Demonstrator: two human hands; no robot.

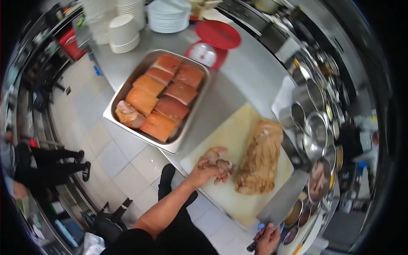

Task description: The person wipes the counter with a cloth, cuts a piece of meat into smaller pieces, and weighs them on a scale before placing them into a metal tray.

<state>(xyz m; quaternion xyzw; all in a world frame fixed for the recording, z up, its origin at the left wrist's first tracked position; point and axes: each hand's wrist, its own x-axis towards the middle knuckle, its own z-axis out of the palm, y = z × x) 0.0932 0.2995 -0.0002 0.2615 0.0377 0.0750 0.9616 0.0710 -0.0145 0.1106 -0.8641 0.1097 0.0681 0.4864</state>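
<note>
My left hand (199,176) is closed around a small piece of meat (225,165) over the cutting board (221,135). Beside it, on the same board, lies a large cooked slab of meat (261,155) with slits across its upper part. My right hand (268,239) grips the handle of a cleaver (284,199), its broad blade slanting up past the board's near right edge. Farther off, a deep metal tray (111,111) holds several blocks of meat with orange-brown skin, plus one paler piece in its left corner.
A red kitchen scale (205,54) stands behind the tray. Stacked white bowls (124,34) and plates (169,16) are at the back. Metal bowls and pans (314,135) crowd the right side, one holding cut meat (318,180). Another person's legs (55,163) show at far left.
</note>
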